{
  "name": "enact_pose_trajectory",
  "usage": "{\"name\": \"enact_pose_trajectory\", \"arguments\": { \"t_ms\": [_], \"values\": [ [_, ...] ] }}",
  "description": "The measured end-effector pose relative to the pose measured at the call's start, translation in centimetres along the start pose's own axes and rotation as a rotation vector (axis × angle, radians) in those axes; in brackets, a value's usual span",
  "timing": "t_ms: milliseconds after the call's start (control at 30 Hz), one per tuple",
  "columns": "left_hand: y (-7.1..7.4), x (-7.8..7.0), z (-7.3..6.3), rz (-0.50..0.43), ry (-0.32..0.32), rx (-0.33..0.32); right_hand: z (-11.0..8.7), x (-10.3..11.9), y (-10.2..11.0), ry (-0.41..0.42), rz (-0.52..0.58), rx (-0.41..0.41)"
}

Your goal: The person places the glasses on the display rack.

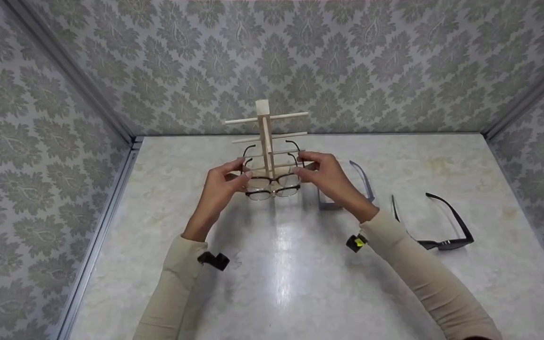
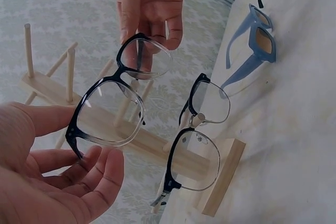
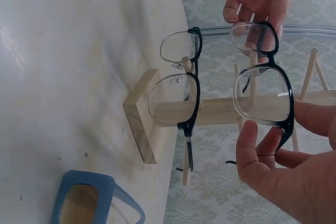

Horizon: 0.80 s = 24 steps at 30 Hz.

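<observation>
Pinching black-and-clear eyeglasses by their hinge ends, a person's left hand at nine o'clock and right hand at three hold the pair before a wooden display stand. Half-rim eyeglasses sit lower on the stand, at six o'clock; blue sunglasses lie near four o'clock. The held frame looks light and stiff, its lenses likely slick and easily smudged, making the hinge corners the safest hold. Both forearms slant inward, fingers curled.
</observation>
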State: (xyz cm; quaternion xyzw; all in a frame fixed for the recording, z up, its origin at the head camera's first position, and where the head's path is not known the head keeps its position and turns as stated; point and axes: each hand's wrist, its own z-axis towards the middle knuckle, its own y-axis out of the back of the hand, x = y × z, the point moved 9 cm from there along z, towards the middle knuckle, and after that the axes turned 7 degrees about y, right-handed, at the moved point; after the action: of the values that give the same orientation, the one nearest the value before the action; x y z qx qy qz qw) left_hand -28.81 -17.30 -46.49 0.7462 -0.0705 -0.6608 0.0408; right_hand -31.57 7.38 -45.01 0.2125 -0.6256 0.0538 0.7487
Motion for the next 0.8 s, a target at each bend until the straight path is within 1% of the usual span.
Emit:
{"name": "enact_pose_trajectory", "arguments": {
  "t_ms": [200, 533, 800],
  "values": [
    [0.1, 0.5, 0.6, 0.018, 0.011, 0.014, 0.4, -0.7, -0.1, -0.030, 0.004, -0.008],
    [0.3, 1.3, 0.9, -0.016, 0.011, -0.002, 0.7, -1.4, -0.5, -0.053, 0.009, -0.011],
    [0.5, 1.5, 1.2, -0.019, 0.002, -0.005, 0.9, -1.2, -0.3, -0.006, 0.006, -0.026]
  ]
}}
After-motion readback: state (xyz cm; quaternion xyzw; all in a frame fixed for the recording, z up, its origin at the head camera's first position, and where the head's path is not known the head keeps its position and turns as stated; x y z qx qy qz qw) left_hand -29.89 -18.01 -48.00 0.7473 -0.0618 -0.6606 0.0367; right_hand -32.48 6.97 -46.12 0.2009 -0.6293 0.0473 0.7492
